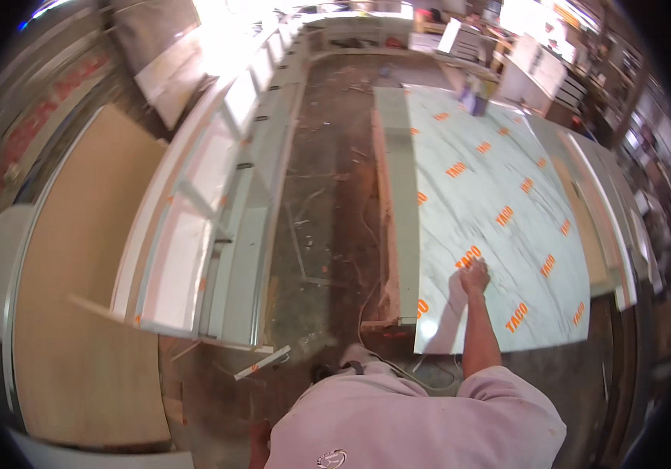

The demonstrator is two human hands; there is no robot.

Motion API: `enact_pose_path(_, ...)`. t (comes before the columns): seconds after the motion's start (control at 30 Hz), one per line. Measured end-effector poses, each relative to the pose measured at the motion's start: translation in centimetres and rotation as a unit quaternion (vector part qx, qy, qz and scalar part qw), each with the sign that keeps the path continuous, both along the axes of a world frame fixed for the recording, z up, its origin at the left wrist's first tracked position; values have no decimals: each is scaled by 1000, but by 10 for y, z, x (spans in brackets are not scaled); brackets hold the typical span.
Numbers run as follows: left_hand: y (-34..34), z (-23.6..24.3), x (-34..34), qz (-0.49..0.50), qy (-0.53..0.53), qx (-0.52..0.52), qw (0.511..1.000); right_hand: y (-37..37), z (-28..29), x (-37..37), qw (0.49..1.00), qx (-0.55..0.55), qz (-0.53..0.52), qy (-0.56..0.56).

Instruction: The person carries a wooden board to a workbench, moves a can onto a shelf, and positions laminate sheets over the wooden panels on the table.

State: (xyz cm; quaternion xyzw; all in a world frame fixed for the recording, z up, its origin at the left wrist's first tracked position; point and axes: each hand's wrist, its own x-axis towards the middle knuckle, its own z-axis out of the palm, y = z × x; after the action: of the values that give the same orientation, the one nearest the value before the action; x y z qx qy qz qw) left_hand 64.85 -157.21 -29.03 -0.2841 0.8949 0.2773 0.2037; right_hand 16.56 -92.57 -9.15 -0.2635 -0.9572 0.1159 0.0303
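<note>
A large glossy sheet with a white-grey marble pattern [500,184] and orange print lies over a workbench on the right. My right arm reaches out across its near half. My right hand [475,276] is at the sheet's surface, its fingers drawn together. Something small and pale may be in them, but I cannot make it out. My left hand [260,444] hangs low beside my body at the bottom edge, dark and partly cut off. Its fingers do not show clearly.
Left of the aisle stands a long white cabinet frame [195,227] with open compartments. Beyond it leans a brown board [85,297]. A loose strip [263,363] and a cable [398,371] lie low by my feet. A small box-like container [474,94] sits at the sheet's far end.
</note>
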Motion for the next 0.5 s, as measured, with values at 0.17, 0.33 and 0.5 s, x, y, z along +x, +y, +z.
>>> enact_pose_path(0.17, -94, 24, -155, 305, 83, 245, 917, -10, -3, -6, 998, -12, -50, 41)
enact_pose_path(0.33, -112, 24, -278, 223, 51, 245, 942, -21, -1, -24, 992, 7, -92, 82)
enact_pose_path(0.5, -102, -1, -385, -140, -32, 44, 989, -25, 9, -83, 964, 34, -237, 116)
